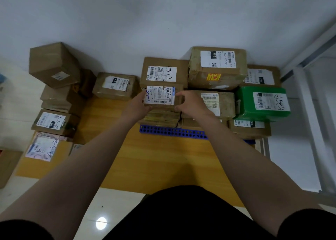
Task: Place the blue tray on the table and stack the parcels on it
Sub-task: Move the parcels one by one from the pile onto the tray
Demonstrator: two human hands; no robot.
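The blue perforated tray [172, 131] lies on the wooden table [154, 163], its front rim showing under a stack of parcels. Both hands hold a small brown parcel with a white label [161, 96] at the stack's front left. My left hand [140, 106] grips its left side and my right hand [189, 103] grips its right side. It sits on top of a flat taped parcel [161, 118]. Behind and right of it stand a labelled brown box [163, 72], a large taped box [217, 66] and a green parcel [263, 101].
Several loose brown parcels sit on the table's left: a tilted box [54, 65], a labelled box [116, 85], one marked 33-1 [52, 121] and a flat one [45, 147]. A white wall stands behind. A metal frame [309, 112] runs down the right.
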